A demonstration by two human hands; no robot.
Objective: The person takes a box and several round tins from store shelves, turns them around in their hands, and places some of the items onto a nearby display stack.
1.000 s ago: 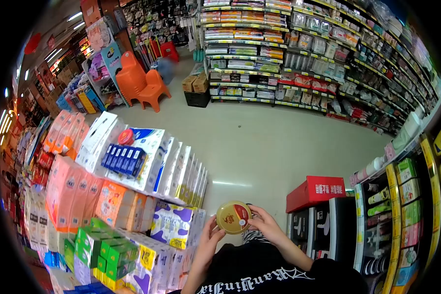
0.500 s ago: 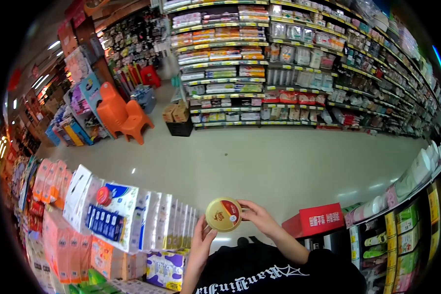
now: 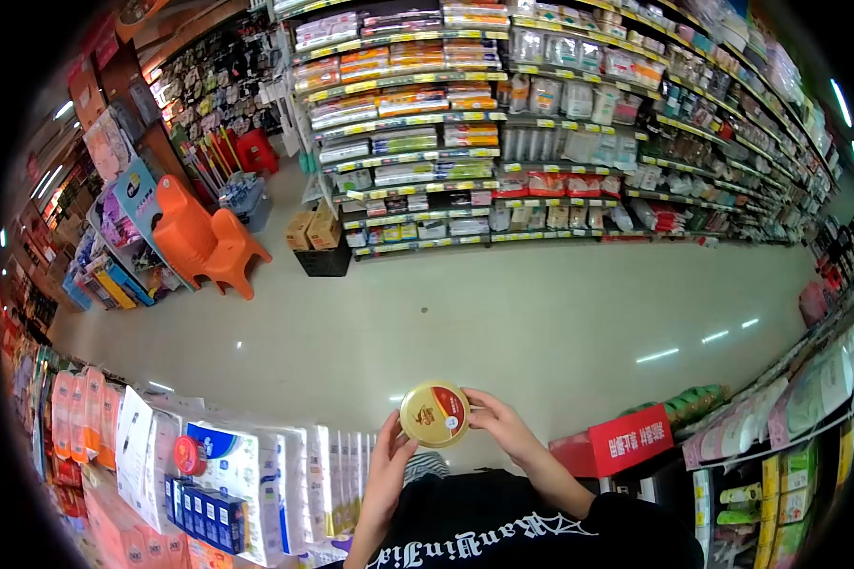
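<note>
Both your left hand and right hand still grip that gold container, only your view's swung, so hold's basically unchanged.

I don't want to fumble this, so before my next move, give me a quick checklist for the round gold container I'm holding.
1. Left grip on the round gold container, at its left edge: ok.
2. Right grip at its right edge: ok.
3. Printed face turned up toward the camera: ok.
4. Container apart from the red box on the right: ok.
5. Container apart from the red round tub on the left: ok.
6. Underside: cannot tell, hidden from this view.
</note>
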